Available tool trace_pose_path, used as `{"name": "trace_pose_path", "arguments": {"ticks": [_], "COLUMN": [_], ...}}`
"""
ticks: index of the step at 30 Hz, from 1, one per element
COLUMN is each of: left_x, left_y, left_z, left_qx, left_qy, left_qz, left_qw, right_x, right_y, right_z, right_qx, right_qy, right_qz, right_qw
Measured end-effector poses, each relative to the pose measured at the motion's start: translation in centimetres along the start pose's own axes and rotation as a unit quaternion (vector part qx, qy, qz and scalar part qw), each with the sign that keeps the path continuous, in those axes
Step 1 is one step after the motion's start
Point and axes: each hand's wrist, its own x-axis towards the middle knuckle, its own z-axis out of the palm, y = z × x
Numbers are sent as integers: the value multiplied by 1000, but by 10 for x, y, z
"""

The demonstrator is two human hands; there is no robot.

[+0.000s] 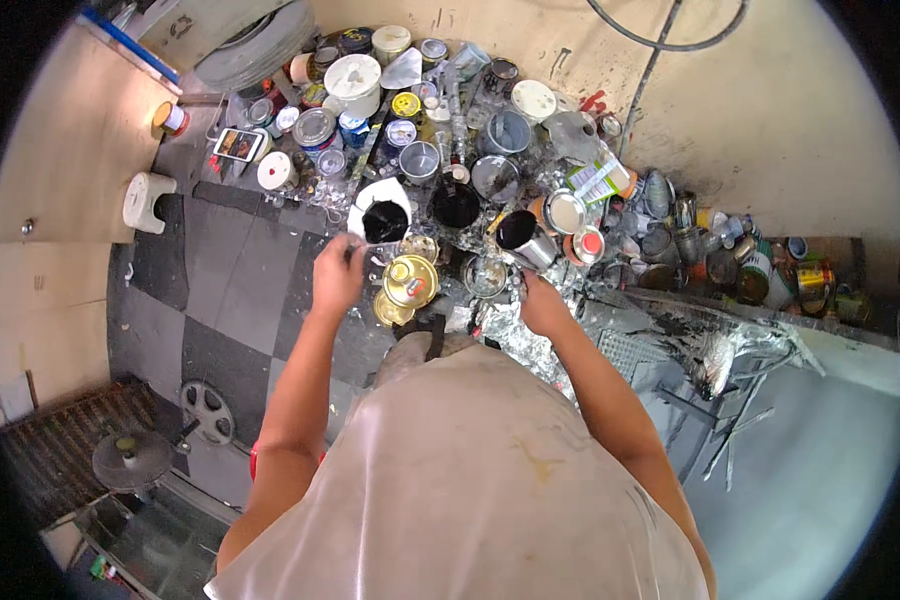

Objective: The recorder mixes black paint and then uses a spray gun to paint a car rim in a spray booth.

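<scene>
My left hand (338, 272) is closed, its fingertips at the lower left of a white container (361, 212) with black paint (386, 222) inside. What it pinches is too small to make out. My right hand (545, 305) grips a metal cup (540, 250) from its near side. The cup tilts to the left, and dark paint coats its inside. Between the two stands another round container of black paint (455, 204). Gold-coloured tins (411, 281) sit close to my left hand, and a clear cup (485, 277) lies between my hands.
Paint tubs, cans and cups crowd the worktop, among them a white bucket (354, 82). A phone (238, 145) rests at the far left. More cans fill a shelf (710, 305) on the right. A white stool (148, 203) stands on the tiled floor (225, 265).
</scene>
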Motion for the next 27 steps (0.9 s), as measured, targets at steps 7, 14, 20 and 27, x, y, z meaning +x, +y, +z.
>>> {"name": "trace_pose_path", "arguments": {"ticks": [7, 14, 20, 27], "left_x": [-60, -86, -85, -66], "left_y": [-24, -34, -27, -18], "left_z": [-8, -2, -1, 13], "left_qx": [-6, -35, -34, -23], "left_qy": [-7, -9, -22, -15], "left_qz": [-145, -171, -157, -90], "left_qw": [989, 985, 987, 996], "right_x": [62, 99, 116, 100], "right_y": [-33, -51, -59, -65], "right_z": [-19, -33, -36, -44], "right_qx": [-182, -373, -423, -315], "right_qy": [-88, -123, -62, -53], "right_qz": [47, 90, 104, 101], "right_qw": [978, 915, 898, 942]}}
